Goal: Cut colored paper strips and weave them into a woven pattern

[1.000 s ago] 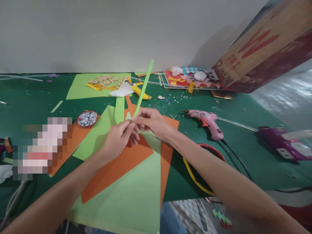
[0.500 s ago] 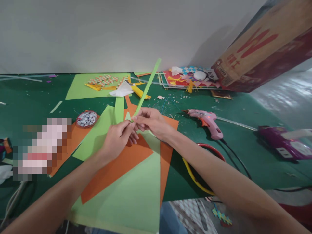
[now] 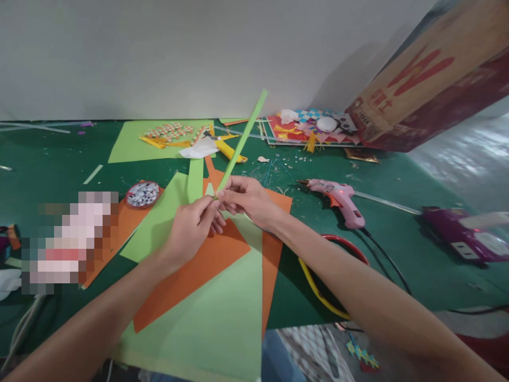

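A pale wall [image 3: 199,58] rises behind the green table [image 3: 55,154] where I work, and a carton [image 3: 429,85] leans in at the far right. I have the green strip [image 3: 247,132] in front of me, above the paper, its free end slanting up and away to the right. My left hand [image 3: 194,220] pinches near its lower end between thumb and fingers. My right hand [image 3: 252,201] pinches it too, just beside, the fingertips of both hands close together; I can't tell whether they touch. Beneath my hands an orange sheet [image 3: 199,268] lies across a light green sheet [image 3: 222,313]. To my left sits a dish [image 3: 143,194] of googly eyes, partly on more orange paper. To my right a pink glue gun [image 3: 338,201] lies on its side, nozzle pointing left, with a clear stick running from its back.
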A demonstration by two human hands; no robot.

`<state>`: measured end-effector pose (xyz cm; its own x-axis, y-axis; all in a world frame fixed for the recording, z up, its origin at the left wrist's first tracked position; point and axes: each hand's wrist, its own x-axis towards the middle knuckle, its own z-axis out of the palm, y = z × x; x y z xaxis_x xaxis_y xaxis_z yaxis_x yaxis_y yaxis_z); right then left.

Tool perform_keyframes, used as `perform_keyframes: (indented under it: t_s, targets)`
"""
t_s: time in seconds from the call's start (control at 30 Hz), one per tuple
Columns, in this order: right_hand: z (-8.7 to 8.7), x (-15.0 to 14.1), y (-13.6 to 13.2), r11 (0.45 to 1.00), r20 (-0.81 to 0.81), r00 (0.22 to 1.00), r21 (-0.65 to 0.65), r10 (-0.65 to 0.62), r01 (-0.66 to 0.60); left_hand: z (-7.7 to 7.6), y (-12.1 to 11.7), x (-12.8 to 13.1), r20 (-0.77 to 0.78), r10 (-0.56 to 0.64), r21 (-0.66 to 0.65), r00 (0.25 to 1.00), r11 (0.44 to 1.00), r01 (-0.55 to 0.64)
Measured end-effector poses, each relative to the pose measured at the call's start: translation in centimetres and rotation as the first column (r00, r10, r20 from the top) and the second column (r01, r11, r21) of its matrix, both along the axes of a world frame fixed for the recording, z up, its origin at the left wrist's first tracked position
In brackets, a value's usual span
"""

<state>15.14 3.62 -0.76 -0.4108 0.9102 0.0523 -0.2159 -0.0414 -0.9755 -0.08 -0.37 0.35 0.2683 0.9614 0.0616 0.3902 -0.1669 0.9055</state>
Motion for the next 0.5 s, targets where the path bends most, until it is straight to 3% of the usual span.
perform_keyframes:
  t_s: [0.5]
  targets:
    - [0.10, -0.10, -0.05, 0.997, -0.062, 0.995, 0.015, -0.077, 0.078, 0.27, 0.08, 0.07, 0.041, 0.029, -0.022, 0.999, 0.999, -0.028]
